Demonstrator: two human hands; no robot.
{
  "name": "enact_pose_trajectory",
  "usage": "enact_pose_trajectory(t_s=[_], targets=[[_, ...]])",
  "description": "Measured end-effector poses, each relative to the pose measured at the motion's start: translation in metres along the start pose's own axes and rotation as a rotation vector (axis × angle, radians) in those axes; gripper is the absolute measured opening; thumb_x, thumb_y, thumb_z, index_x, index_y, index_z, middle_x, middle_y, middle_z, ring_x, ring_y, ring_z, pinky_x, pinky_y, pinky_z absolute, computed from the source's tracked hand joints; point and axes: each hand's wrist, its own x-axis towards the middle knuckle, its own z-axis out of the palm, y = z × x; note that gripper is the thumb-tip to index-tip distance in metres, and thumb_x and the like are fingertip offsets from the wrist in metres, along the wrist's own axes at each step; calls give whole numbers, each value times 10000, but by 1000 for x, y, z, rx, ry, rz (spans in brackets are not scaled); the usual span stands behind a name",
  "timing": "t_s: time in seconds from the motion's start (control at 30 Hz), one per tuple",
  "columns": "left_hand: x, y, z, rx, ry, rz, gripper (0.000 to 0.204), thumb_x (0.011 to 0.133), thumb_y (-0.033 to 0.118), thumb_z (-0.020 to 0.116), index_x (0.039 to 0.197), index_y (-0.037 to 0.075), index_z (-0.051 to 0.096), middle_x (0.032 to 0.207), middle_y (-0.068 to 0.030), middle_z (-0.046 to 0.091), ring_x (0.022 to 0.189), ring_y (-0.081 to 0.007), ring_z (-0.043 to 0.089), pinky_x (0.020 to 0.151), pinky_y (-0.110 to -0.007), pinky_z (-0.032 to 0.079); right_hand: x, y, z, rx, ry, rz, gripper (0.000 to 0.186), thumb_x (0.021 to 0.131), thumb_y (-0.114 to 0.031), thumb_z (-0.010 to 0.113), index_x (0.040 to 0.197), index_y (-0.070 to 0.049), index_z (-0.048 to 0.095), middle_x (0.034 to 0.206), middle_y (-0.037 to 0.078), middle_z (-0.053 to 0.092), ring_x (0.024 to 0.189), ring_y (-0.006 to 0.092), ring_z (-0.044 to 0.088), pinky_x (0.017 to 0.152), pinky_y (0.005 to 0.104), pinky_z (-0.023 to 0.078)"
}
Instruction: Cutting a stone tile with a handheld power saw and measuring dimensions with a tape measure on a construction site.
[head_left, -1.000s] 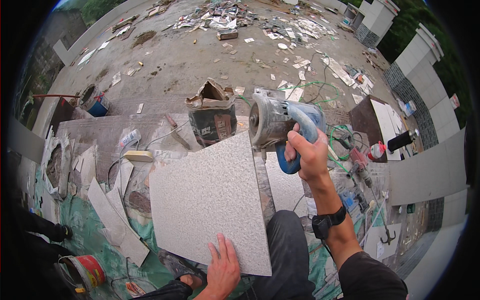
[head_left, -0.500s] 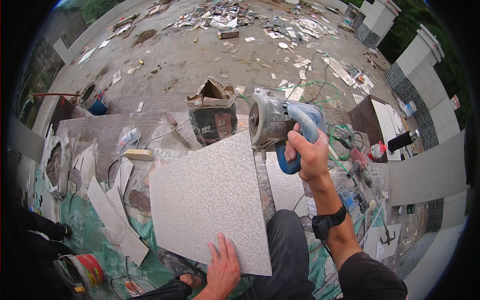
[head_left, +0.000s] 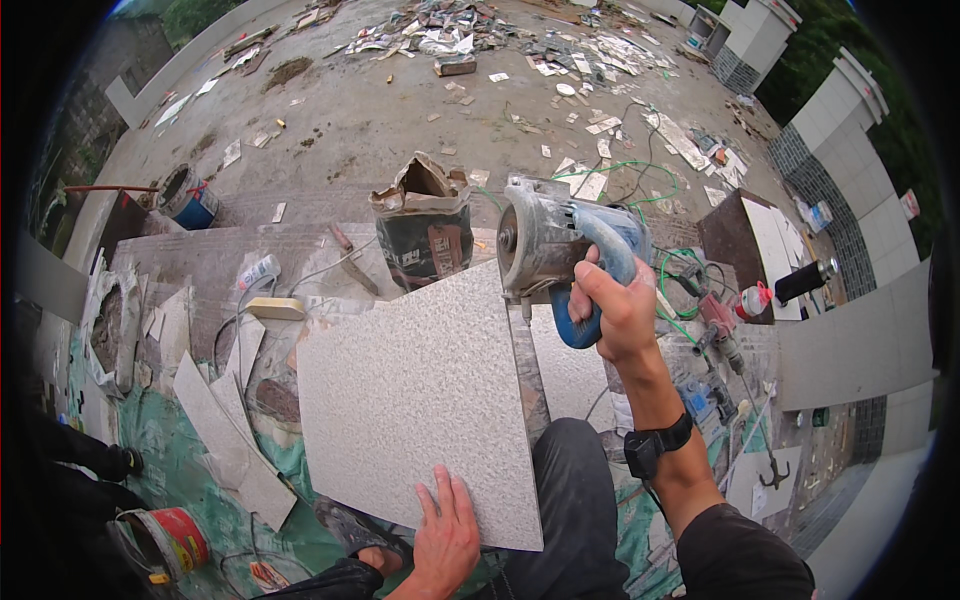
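A large speckled grey-white tile [head_left: 415, 400] lies in front of me, beside my bent right knee. My left hand [head_left: 447, 535] rests on its near edge, palm down, with the fingers stretched out over the surface. In my right hand [head_left: 618, 308] is a dusty blue-and-silver tile cutter [head_left: 560, 240], the fingers wrapped round its looped handle. The cutter's round disc side faces left, close to the tile's far right corner. From this view I cannot tell whether the disc touches the tile.
An open dark paper sack [head_left: 425, 240] stands beyond the tile. Cut tile strips [head_left: 225, 425] lie left on green sheeting, near a red bucket [head_left: 180, 540]. A red drill [head_left: 722, 330], green cable and another tile [head_left: 572, 365] are on the right. Someone's dark-clad legs [head_left: 80, 470] show at left.
Almost nothing differs. The cutter and both hands keep their places against the tile; the whole view has shifted only very slightly.
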Motion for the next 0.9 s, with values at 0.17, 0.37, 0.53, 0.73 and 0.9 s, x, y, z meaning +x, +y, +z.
enact_pose_trajectory(t_s=[0.17, 0.37, 0.53, 0.73, 0.9], targets=[[0, 1, -4, -32, -32, -23, 703, 821, 25, 571, 1410, -249, 303, 1489, -490, 278, 1253, -721, 406, 900, -539, 569, -1, -1, 0, -2, -1, 0, 162, 896, -19, 682, 1002, -13, 559, 644, 35, 564, 485, 122, 526, 471, 293, 444], [0, 0, -1, -16, 1, 0, 699, 821, 14, 569, 1410, -249, 299, 1492, -489, 272, 1251, -723, 405, 892, -542, 573, -1, -1, -2, 20, 1, 19, 167, 894, -18, 686, 1001, -19, 557, 637, 37, 560, 482, 127, 524, 472, 299, 446], [0, 0, -1, -36, -22, -15, 695, 827, 13, 562, 1413, -247, 294, 1493, -489, 271, 1251, -726, 403, 902, -549, 566, 0, 0, -4, 25, -3, 35, 173, 889, -13, 686, 1000, -25, 554, 634, 36, 552, 482, 129, 521, 475, 307, 448], [0, -1, 3, -25, 10, 7, 688, 829, 10, 557, 1412, -246, 296, 1494, -491, 267, 1250, -729, 402, 905, -565, 559, -1, -2, -3, 39, 4, 43, 169, 893, -10, 677, 1006, -27, 552, 643, 39, 555, 482, 130, 519, 474, 305, 446], [0, 0, 3, -16, 13, 8, 680, 833, 17, 559, 1408, -244, 307, 1490, -491, 275, 1247, -727, 407, 922, -565, 550, 0, 0, -8, 33, -43, 39, 177, 899, -21, 680, 1018, -31, 549, 645, 38, 555, 487, 129, 519, 478, 305, 449]])
